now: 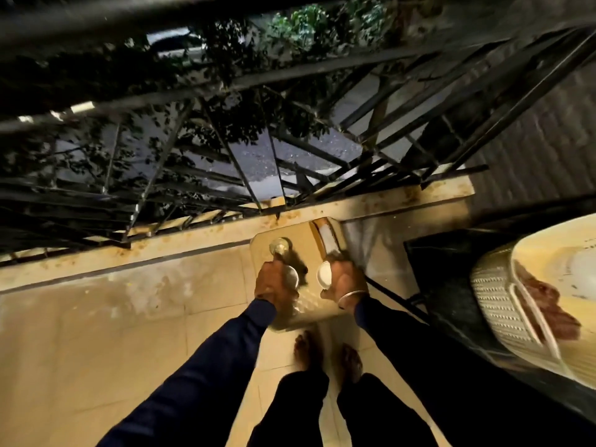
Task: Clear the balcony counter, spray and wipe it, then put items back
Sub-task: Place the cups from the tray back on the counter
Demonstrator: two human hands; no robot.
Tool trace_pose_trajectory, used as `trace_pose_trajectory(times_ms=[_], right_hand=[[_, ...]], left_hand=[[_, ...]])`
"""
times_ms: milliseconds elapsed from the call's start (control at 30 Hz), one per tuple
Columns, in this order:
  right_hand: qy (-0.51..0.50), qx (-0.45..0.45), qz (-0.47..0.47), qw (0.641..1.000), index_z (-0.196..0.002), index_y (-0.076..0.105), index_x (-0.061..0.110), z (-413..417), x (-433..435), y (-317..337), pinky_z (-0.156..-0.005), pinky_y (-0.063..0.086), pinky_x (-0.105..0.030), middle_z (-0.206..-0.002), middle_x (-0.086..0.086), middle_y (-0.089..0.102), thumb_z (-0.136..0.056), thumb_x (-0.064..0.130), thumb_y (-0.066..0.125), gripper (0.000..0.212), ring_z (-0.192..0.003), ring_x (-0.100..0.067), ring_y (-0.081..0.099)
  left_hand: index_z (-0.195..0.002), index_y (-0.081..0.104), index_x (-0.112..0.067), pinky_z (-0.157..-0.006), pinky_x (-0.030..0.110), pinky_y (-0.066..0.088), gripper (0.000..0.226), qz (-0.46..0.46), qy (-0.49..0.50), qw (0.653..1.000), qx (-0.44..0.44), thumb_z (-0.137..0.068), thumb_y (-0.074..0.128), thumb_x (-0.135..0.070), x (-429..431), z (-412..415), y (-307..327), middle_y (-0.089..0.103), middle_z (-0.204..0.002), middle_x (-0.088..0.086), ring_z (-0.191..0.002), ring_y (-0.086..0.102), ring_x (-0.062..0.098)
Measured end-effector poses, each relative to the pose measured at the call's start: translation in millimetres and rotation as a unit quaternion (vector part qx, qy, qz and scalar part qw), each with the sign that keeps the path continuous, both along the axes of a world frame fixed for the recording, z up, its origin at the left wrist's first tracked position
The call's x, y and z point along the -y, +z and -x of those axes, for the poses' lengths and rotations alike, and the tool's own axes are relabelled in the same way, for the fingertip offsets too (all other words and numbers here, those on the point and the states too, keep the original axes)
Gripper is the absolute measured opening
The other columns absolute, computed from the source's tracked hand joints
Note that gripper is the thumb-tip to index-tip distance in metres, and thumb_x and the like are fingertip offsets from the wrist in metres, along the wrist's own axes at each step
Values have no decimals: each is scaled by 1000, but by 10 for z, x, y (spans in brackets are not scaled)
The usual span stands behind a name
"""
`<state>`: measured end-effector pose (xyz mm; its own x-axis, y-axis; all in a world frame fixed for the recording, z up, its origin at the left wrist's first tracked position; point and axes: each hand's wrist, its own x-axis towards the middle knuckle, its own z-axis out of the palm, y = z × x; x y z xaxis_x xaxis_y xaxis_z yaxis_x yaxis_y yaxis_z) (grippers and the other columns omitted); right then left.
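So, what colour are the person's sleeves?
Dark navy blue sleeves, seen in the head view, the only one.

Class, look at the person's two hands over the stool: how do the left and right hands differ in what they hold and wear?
The left hand has its grip on a greyish round object, too blurred to name; the right hand holds a white round one. The right wrist wears a bangle; the left wrist shows none. A clear glass stands just beyond the left hand; a white box lies beyond the right. Both have dark blue sleeves and reach down over the stool.
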<state>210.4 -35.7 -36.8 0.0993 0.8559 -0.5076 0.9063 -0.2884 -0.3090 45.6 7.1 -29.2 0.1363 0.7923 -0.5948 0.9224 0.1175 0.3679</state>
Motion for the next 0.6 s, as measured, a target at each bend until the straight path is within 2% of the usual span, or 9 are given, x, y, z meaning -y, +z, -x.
trace_pose_trajectory(times_ms=[67, 133, 200, 300, 400, 500, 600], right_hand=[[-11, -17, -2, 1000, -130, 51, 19, -79, 0, 390, -90, 51, -30, -123, -6, 62, -55, 35, 89, 85, -110, -24, 62], [-14, -21, -34, 999, -132, 49, 18, -207, -10, 748, -92, 52, -32, -124, -8, 62, -52, 34, 91, 92, -110, -27, 61], [-24, -26, -67, 997, -135, 48, 17, -394, 20, 1138, -96, 49, -35, -125, -10, 61, -50, 35, 91, 97, -113, -29, 59], [-45, -8, -115, 992, -125, 57, 21, -772, -2, 1644, -92, 49, -32, -116, -6, 65, -45, 46, 88, 89, -109, -27, 61], [-80, 0, -162, 984, -115, 62, 22, -1242, 132, 2214, -85, 51, -31, -112, -5, 68, -46, 47, 87, 77, -104, -27, 64], [-118, 14, -197, 973, -116, 63, 24, -1710, 390, 2652, -83, 50, -31, -115, -5, 67, -47, 47, 88, 77, -106, -27, 63], [-160, 37, -206, 965, -115, 61, 28, -2136, 691, 2950, -82, 51, -33, -112, -5, 67, -44, 50, 87, 78, -103, -27, 63]], left_hand=[[-113, 62, -5, -82, 38, 56, 64, -31, -38, 998, 25, -58, 92, -19, -42, -29, 320, 69, -107, 14, -101, 66, 32], [-106, 68, -8, -79, 35, 56, 58, -63, -69, 994, 49, -53, 92, -14, -133, -106, 620, 72, -101, 12, -95, 68, 27], [-98, 72, -9, -75, 31, 54, 55, -89, -112, 987, 75, -48, 92, -19, -217, -276, 1005, 73, -94, 7, -89, 68, 20], [-100, 73, -8, -73, 21, 44, 57, -122, -168, 970, 124, -46, 88, -20, -389, -650, 1548, 72, -93, 5, -90, 60, 8], [-100, 74, -15, -73, 22, 47, 56, -168, -222, 950, 142, -46, 89, -18, -472, -1122, 2018, 75, -95, 6, -94, 67, 15], [-108, 72, -20, -81, 28, 50, 71, -205, -268, 930, 148, -40, 92, -25, -444, -1651, 2423, 74, -103, 9, -101, 68, 24], [-106, 73, -15, -82, 30, 51, 62, -229, -310, 907, 167, -47, 92, -16, -271, -2196, 2782, 75, -103, 11, -101, 69, 23]])
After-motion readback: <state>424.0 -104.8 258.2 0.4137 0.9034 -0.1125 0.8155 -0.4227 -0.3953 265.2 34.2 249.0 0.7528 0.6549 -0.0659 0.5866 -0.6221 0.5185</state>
